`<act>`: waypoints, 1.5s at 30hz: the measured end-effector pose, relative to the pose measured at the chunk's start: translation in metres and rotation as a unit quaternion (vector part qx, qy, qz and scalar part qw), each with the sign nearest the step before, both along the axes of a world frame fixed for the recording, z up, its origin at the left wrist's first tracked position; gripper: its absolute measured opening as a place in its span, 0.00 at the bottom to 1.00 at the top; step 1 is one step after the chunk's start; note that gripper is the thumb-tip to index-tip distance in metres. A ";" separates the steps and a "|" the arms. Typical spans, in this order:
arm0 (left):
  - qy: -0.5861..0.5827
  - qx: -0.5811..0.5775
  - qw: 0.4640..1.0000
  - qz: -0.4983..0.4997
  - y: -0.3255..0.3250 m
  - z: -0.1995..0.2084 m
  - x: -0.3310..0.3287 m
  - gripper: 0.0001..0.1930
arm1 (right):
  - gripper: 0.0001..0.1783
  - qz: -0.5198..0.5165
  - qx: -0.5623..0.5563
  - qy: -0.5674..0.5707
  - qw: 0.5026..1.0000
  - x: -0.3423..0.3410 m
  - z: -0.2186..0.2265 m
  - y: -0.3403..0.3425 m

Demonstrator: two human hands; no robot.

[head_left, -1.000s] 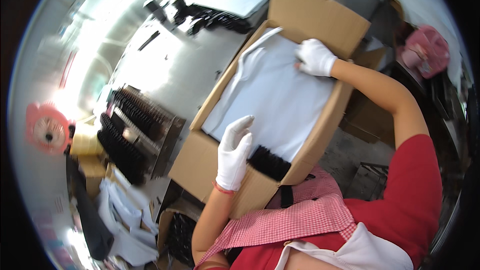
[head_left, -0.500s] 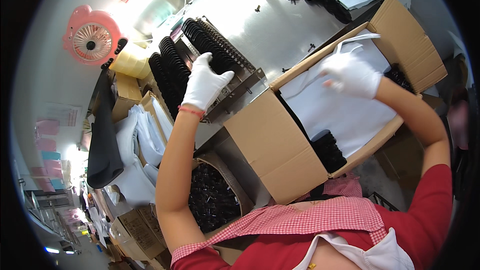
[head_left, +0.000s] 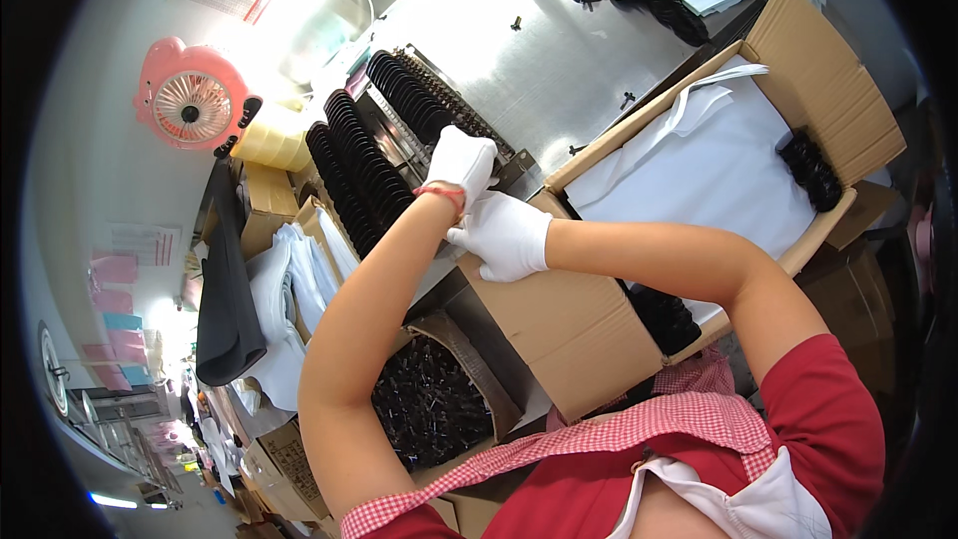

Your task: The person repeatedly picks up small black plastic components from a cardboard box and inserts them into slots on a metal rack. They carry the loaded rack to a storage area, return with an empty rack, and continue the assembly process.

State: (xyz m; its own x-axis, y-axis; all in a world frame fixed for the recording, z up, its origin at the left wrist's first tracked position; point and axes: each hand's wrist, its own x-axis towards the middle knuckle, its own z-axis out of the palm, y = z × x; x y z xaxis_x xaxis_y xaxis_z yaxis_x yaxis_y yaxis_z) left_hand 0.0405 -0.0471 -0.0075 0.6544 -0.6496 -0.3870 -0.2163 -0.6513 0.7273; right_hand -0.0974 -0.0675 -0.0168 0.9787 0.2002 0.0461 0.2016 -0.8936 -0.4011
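Note:
Both my hands wear white gloves and are close together at the near end of a metal rack (head_left: 519, 168). Rows of black curved pieces (head_left: 361, 155) stand in the rack. My left hand (head_left: 461, 162) is closed at the end of the right-hand row, and its fingers hide whatever they hold. Just below and to the right, my right hand (head_left: 507, 237) reaches in with bent fingers at the rack's near edge. Its fingertips are partly behind my left hand, so what they grip cannot be made out.
An open cardboard box (head_left: 544, 334) on the right holds white sheets (head_left: 699, 160) and black bundles (head_left: 810, 170). Below the rack, another box holds dark small pieces (head_left: 429, 404). A pink fan (head_left: 190, 105) is at the left. Black loose items (head_left: 639, 0) lie on the metal table (head_left: 569, 60).
My right hand has left the white sheets in the box and come across to the rack beside my left hand. The left hand has moved right and closed from a spread pose.

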 end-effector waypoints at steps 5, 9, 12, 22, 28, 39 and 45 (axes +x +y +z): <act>-0.443 0.255 0.829 -0.228 -0.012 0.051 -0.021 0.13 | 0.37 -0.005 0.021 -0.066 0.998 0.002 -0.014 -0.014; -0.431 0.231 0.856 -0.167 0.032 0.079 0.003 0.16 | 0.33 -0.128 0.285 -0.153 0.937 0.001 -0.011 -0.007; -0.330 0.189 0.912 -0.156 0.041 0.088 -0.013 0.20 | 0.55 -0.243 0.386 -0.284 0.843 0.008 -0.023 -0.010; -0.261 0.121 0.940 -0.182 0.007 0.087 0.054 0.38 | 0.25 -0.112 0.211 -0.130 0.962 0.015 -0.010 -0.058; -0.323 0.154 0.925 -0.129 -0.019 0.045 0.076 0.49 | 0.24 -0.074 0.210 -0.125 0.967 0.023 -0.017 -0.066; -0.021 0.117 0.993 -0.016 -0.043 0.047 0.031 0.31 | 0.27 -0.043 0.232 -0.139 0.962 0.022 -0.019 -0.072; -0.467 0.286 0.818 -0.174 -0.021 0.058 0.055 0.18 | 0.31 -0.137 0.278 -0.151 0.939 0.027 -0.013 -0.059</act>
